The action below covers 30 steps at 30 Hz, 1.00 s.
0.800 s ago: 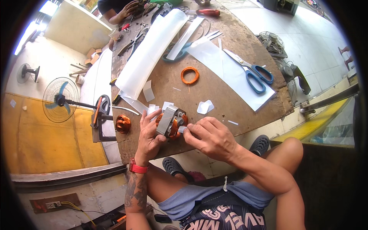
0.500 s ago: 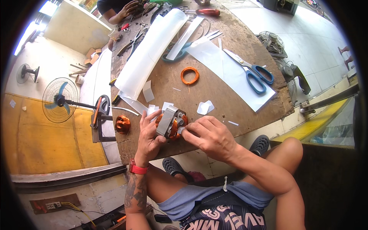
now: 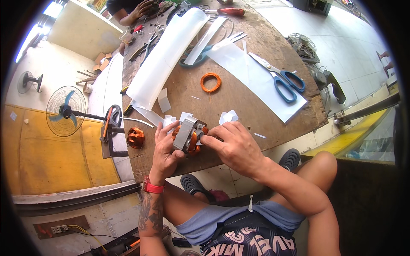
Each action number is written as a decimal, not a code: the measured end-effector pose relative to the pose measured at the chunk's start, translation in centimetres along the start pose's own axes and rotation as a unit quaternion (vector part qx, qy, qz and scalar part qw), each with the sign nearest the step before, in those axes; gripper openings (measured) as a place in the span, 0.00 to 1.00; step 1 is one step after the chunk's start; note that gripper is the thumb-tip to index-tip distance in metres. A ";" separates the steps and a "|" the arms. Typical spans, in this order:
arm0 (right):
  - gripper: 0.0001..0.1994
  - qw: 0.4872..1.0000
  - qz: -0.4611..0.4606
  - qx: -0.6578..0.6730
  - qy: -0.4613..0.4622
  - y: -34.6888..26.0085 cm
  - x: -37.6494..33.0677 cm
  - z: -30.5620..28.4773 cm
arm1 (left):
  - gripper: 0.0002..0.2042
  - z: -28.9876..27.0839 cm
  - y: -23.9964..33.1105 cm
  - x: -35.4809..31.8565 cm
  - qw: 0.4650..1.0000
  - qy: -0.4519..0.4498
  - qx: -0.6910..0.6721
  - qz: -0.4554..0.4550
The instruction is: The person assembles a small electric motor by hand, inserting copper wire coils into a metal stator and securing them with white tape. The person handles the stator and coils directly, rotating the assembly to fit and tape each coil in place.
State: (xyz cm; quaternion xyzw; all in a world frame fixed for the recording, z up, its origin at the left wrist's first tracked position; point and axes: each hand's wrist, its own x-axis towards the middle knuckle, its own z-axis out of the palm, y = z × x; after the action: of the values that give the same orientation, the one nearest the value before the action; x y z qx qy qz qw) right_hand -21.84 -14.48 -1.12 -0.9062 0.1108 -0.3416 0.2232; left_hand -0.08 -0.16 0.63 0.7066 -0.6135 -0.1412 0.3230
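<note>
A motor stator (image 3: 186, 134), a grey metal core with copper windings, stands tilted near the table's front edge. My left hand (image 3: 164, 150) grips it from the left, thumb in front and fingers behind. At its right side the fingertips of my right hand (image 3: 239, 147) are pinched together against the windings; what they hold is hidden. Small cut white paper pieces (image 3: 229, 116) lie just beyond my right hand, with more behind the stator. Left of my left hand sits a copper winding bundle (image 3: 136, 138). Farther back lies a ring of copper wire (image 3: 203, 83).
A large roll of clear sheet (image 3: 168, 59) spans the back left. Blue-handled scissors (image 3: 287, 89) rest on a white sheet (image 3: 267, 96) at right; other scissors (image 3: 188, 63) lie behind the roll. Past a red screwdriver (image 3: 232, 12) and pliers, another person's hand (image 3: 143, 7) works. A fan (image 3: 66, 112) stands left.
My right hand has shifted slightly up and left against the stator's side. The small white piece earlier visible at its fingertips is now hidden. The left hand keeps its hold.
</note>
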 end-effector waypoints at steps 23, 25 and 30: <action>0.11 0.999 -0.038 -0.026 -0.011 0.1 -0.3 0.0 | 0.43 0.3 0.0 -0.1 1.000 0.000 -0.006 -0.008; 0.11 1.000 -0.021 0.000 -0.005 0.2 -0.4 0.1 | 0.43 0.4 0.1 -0.1 1.000 0.005 -0.004 -0.005; 0.11 0.999 0.021 0.030 -0.018 0.3 -0.4 0.0 | 0.45 0.2 0.3 -0.1 1.000 -0.016 0.007 -0.015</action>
State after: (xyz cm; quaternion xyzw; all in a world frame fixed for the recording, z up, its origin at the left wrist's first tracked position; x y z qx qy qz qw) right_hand -22.11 -14.64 -1.53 -0.9027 0.1159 -0.3232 0.2595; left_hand -0.44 -0.18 0.67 0.7154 -0.6092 -0.1527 0.3061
